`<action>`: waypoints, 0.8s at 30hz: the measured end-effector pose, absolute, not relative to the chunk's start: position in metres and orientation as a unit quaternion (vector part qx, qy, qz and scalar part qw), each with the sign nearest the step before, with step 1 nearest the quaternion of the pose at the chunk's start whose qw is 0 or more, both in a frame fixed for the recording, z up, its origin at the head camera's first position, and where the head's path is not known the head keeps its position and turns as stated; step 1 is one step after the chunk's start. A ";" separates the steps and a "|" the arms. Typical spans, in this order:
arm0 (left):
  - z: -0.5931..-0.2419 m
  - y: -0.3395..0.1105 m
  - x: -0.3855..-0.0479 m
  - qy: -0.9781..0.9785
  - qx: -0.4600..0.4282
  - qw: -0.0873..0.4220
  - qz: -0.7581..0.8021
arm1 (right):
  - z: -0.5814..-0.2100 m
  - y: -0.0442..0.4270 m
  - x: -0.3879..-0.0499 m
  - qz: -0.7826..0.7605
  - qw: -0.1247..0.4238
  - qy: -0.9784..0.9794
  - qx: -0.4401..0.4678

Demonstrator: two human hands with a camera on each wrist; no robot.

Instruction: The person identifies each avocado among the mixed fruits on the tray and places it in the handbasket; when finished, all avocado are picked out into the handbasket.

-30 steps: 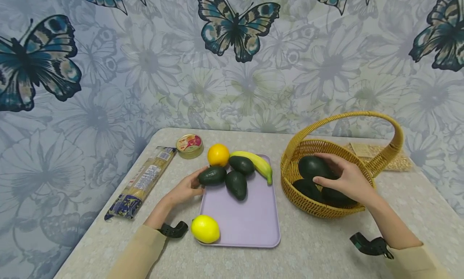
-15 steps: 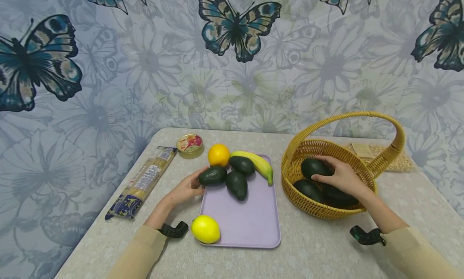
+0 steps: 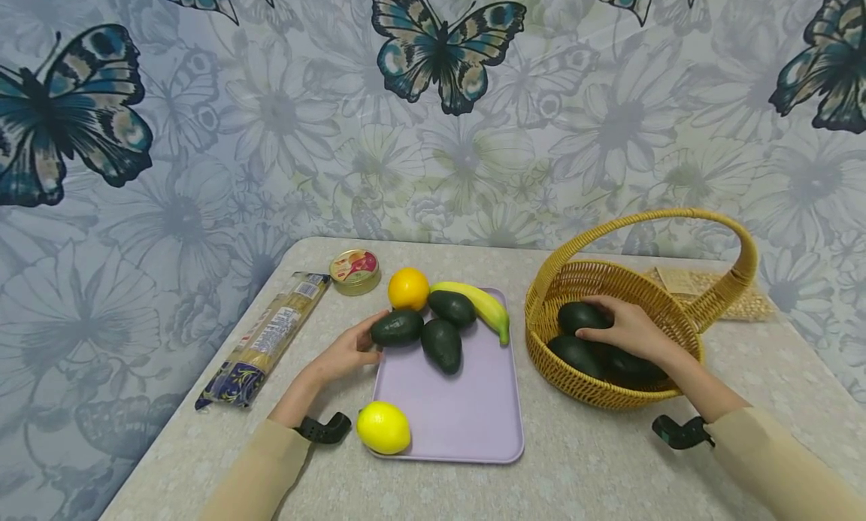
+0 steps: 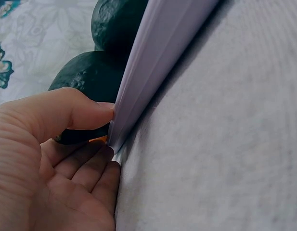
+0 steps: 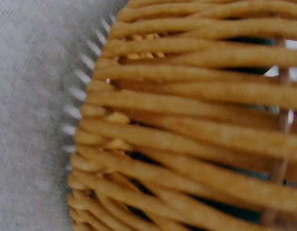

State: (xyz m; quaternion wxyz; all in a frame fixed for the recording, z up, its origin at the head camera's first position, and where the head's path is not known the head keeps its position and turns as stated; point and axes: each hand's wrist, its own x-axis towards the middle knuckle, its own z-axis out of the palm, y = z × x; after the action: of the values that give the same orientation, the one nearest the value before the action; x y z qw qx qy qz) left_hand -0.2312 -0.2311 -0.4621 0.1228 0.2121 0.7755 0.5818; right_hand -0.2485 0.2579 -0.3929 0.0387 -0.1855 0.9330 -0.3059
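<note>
My right hand [image 3: 629, 327] reaches into a wicker basket [image 3: 551, 378] and holds a dark green avocado [image 3: 575, 317], thumb and fingers about it. More avocados [image 3: 575, 355] lie under that hand. In the right wrist view the basket's woven side [image 5: 187, 101] fills most of the picture, and the hand is out of sight. At the left edge of a lilac tray [image 3: 453, 416], my left hand [image 3: 345, 353] holds the rim. Its thumb [image 4: 85, 113] bends onto the rim in the left wrist view, beside an avocado [image 3: 397, 328]. Two other avocados [image 3: 442, 346] sit near it.
A banana [image 3: 483, 307] and an orange [image 3: 408, 289] are at the tray's far end, a lemon [image 3: 383, 428] at its near left corner. Left stand a pasta pack [image 3: 267, 340] and a round tin [image 3: 355, 271]. Behind the arched handle [image 3: 649, 216] lies a grain pack [image 3: 731, 299].
My right hand has lowered the avocado deeper into the basket, shifting slightly left at the end. The left hand stays at the tray's edge.
</note>
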 end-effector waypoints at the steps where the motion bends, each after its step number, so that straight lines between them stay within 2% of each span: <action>1: -0.462 -0.231 -0.231 0.775 0.212 0.123 0.582 | -0.393 0.258 -0.249 -0.305 0.041 0.933 -0.187; 24: -0.463 -0.232 -0.230 0.775 0.211 0.122 0.583 | -0.393 0.264 -0.256 -0.312 0.101 0.917 -0.226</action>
State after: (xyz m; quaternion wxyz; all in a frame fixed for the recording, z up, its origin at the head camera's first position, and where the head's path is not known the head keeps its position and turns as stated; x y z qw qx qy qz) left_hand -0.2299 -0.2318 -0.4632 0.1222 0.2106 0.7749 0.5833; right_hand -0.2560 0.2644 -0.3926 0.1009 -0.2259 0.9174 -0.3117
